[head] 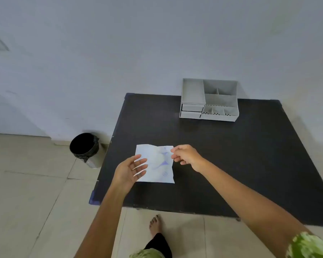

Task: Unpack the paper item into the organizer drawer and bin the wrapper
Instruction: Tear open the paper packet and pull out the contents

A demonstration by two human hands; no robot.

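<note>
A white paper packet with purple print (pixel 158 162) lies flat on the black table (pixel 231 155), near its front left. My right hand (pixel 186 155) pinches the packet's upper right edge between thumb and fingers. My left hand (pixel 131 169) is open, palm up, with its fingers spread over the packet's left edge. The grey organizer (pixel 209 100) stands at the far edge of the table, with two shut drawers on its left side and open compartments on the right.
A round bin with a black liner (pixel 86 148) stands on the tiled floor just left of the table. A white wall rises behind the table. My bare foot (pixel 156 225) is on the floor below the table's front edge.
</note>
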